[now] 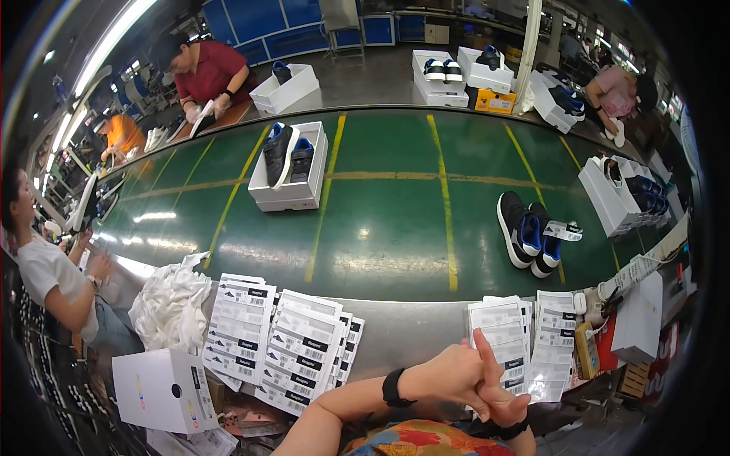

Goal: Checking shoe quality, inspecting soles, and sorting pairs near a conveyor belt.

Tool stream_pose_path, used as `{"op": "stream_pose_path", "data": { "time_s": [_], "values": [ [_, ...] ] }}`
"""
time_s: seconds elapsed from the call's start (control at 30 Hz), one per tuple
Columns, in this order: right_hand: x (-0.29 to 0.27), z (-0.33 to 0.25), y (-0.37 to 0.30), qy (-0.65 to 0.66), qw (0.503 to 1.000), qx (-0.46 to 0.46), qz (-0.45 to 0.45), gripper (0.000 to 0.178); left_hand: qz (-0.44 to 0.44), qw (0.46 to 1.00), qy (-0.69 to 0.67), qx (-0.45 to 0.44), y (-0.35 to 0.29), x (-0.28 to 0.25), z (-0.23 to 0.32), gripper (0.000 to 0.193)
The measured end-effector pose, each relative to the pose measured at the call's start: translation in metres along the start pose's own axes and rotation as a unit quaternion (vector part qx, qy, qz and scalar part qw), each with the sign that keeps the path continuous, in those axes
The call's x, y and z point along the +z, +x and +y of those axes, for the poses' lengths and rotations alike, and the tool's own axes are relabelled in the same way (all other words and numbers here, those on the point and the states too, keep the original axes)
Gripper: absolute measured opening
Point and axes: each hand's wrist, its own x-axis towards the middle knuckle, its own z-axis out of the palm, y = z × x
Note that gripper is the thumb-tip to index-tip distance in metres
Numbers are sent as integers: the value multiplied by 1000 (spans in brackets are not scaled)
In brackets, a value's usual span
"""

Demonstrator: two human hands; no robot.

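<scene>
My left hand and my right hand meet above the near metal edge, in front of the right-hand label sheets. The left fingers are closed against the right hand; what they hold, if anything, is hidden. On the right hand one finger points up and others stand apart, with nothing visible in it. Beyond them, a pair of black shoes with white soles and blue lining sits on the green conveyor belt. A small label strip lies across the right shoe.
Stacked label sheets lie at left beside crumpled white paper and a closed white box. An open shoebox with black shoes rides the belt. More shoeboxes stand at right. Co-workers work along the belt.
</scene>
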Motion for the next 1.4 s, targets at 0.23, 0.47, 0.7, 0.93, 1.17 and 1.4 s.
{"op": "stream_pose_path", "data": {
  "time_s": [0.23, 0.47, 0.7, 0.93, 1.17, 1.4],
  "values": [
    [9, -4, 15, 17, 999, -31, 6, 136, 37, 999, 27, -27, -3, -1, 3, 54],
    [7, 5, 9, 35, 997, -75, -11, 130, 40, 999, -8, 21, -10, -6, 5, 43],
    [9, 13, 4, 56, 993, -100, -33, 131, 6, 997, -22, 74, -18, -15, 5, 35],
    [11, 13, 8, 122, 984, -105, -81, 128, -26, 993, -45, 102, -23, -17, -5, 41],
    [8, 8, 12, 181, 972, -132, -68, 124, -41, 997, 14, 61, -24, -13, -18, 62],
    [5, 10, 11, 200, 967, -141, -67, 123, -12, 998, -5, 61, -23, -9, -19, 64]
  ]
}}
